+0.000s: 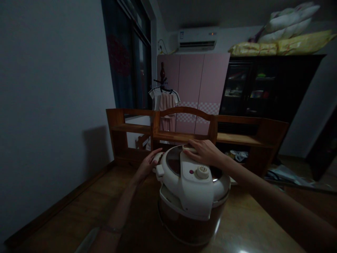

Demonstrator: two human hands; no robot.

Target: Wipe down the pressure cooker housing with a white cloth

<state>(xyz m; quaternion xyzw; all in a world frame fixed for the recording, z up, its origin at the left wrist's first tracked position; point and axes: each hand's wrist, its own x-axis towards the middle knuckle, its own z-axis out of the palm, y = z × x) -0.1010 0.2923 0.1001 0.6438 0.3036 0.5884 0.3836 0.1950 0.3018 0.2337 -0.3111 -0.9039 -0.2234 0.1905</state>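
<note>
An electric pressure cooker (191,225) with a brown body and cream trim stands on the wooden surface in front of me. Its cream lid (198,196) carries a round valve knob (202,172) and a small red button. My right hand (204,151) is closed over the lid's handle (189,149) at the far side, the forearm reaching in from the right. At the cooker's left, my left hand (147,165) grips a cream side handle (158,157), with part of the fingers hidden. The lid sits on the body; whether it is locked cannot be told.
A low wooden shelf unit (184,135) spans the surface behind the cooker. A wall (58,105) bounds the left side. Farther back are pink cabinets (191,75), clothes on a stand (165,100) and a dark cabinet (250,88). A pale object (88,240) lies near my left forearm.
</note>
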